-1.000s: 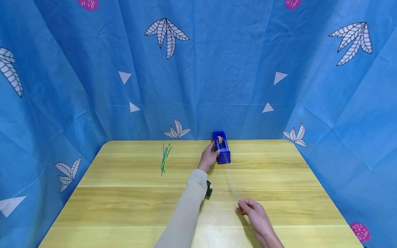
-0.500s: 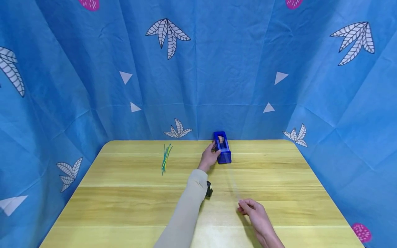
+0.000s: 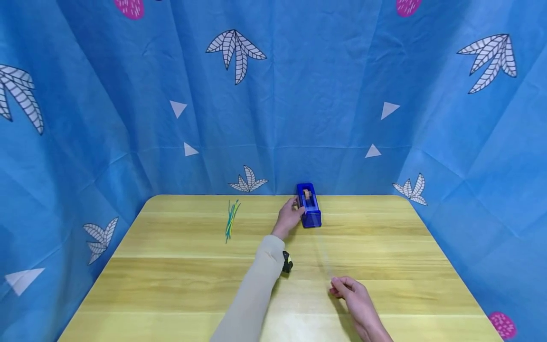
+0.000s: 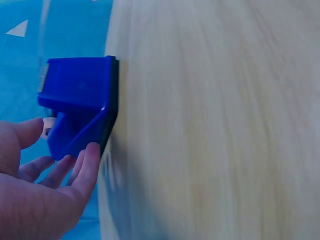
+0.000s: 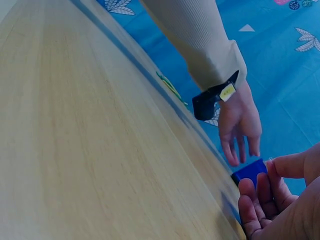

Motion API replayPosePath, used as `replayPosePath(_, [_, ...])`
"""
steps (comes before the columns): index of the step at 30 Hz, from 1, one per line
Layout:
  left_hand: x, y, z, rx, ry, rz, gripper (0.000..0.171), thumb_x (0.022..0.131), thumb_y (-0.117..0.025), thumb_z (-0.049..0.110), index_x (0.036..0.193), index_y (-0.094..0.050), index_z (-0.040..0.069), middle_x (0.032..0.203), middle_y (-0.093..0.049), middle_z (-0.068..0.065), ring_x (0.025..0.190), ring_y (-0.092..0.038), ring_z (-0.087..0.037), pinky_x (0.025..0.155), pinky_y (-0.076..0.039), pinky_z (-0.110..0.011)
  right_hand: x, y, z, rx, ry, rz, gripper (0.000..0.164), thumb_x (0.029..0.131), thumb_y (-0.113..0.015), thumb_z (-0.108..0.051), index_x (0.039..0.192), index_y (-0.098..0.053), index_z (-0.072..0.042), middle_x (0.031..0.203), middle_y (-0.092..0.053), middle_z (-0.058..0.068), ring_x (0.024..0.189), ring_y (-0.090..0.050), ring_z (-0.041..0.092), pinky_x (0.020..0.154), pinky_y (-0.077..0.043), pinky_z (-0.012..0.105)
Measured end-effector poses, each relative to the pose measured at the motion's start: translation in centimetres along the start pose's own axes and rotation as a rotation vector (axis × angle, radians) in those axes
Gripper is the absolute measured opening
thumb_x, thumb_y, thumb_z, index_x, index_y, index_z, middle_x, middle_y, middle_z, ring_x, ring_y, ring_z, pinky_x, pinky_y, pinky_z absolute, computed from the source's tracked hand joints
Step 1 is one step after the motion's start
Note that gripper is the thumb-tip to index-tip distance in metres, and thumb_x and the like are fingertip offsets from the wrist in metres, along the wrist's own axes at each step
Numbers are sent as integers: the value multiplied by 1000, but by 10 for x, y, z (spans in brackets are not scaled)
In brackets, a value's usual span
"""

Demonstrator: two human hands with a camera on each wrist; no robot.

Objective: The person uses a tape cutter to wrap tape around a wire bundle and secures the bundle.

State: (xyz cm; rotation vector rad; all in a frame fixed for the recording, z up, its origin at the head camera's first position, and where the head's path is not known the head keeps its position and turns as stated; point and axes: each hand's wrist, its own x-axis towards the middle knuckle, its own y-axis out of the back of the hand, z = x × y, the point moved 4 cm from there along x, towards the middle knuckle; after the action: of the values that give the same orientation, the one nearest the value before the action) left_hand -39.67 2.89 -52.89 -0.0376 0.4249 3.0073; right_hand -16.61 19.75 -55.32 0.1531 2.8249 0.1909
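Note:
A blue tape dispenser (image 3: 312, 219) stands at the far edge of the table, with a small tape roll (image 3: 307, 194) in it. My left hand (image 3: 288, 218) holds the dispenser from its left side. In the left wrist view, the fingers of that hand (image 4: 45, 187) touch the dispenser's side (image 4: 75, 82), and the thumb reaches over by the roll. A clear strip of tape (image 3: 323, 251) runs from the dispenser toward me. Its near end is pinched between thumb and forefinger of my right hand (image 3: 354, 299), above the table.
Several thin green and yellow strips (image 3: 232, 221) lie in a bundle on the wooden table (image 3: 171, 285), left of the dispenser. A black wrist device (image 3: 287, 262) is worn on the left wrist. Blue patterned cloth (image 3: 316, 95) hangs behind the table and along both sides.
The head view has shifted slightly. Both hands, the dispenser and the stretched tape keep nearly the same places on and above the table.

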Motion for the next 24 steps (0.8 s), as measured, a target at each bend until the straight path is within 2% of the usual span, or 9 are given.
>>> replayPosePath(4, [-5,14,3,29,-60,-3,60,107,-58,21,161,-34,11,155,-50,-18,131,-59,-35,100,-57,-43,1,0,0,-3,-7,-11,29,105,-60,-26,106,-67,2,99,-67,6,98,-58,20,88,-41,34])
replayPosePath(10, [-18,52,4,44,-120,2,60,108,-56,20,162,-33,13,158,-46,-18,134,-55,-36,105,-53,-48,1,1,-1,-6,-4,-11,29,105,-60,-26,106,-68,2,99,-67,6,97,-59,20,88,-42,33])
replayPosePath(14, [-23,86,-1,55,-140,64,58,108,-55,18,162,-34,13,158,-45,-19,135,-52,-37,108,-50,-51,1,1,-1,-9,1,-4,29,105,-61,-26,107,-68,3,99,-67,6,96,-60,20,88,-43,33])
replayPosePath(18, [-30,121,-7,61,-158,142,58,108,-56,13,161,-34,8,156,-46,-22,137,-49,-41,114,-45,-52,2,1,0,-7,-9,-4,28,105,-60,-25,108,-67,2,99,-68,6,96,-60,20,88,-43,33])
replayPosePath(24, [-41,168,-20,83,-123,238,60,106,-58,15,161,-34,7,157,-44,-21,142,-43,-42,119,-37,-53,2,1,0,-11,-27,-12,28,106,-59,-25,107,-68,1,99,-67,6,98,-59,20,88,-41,34])
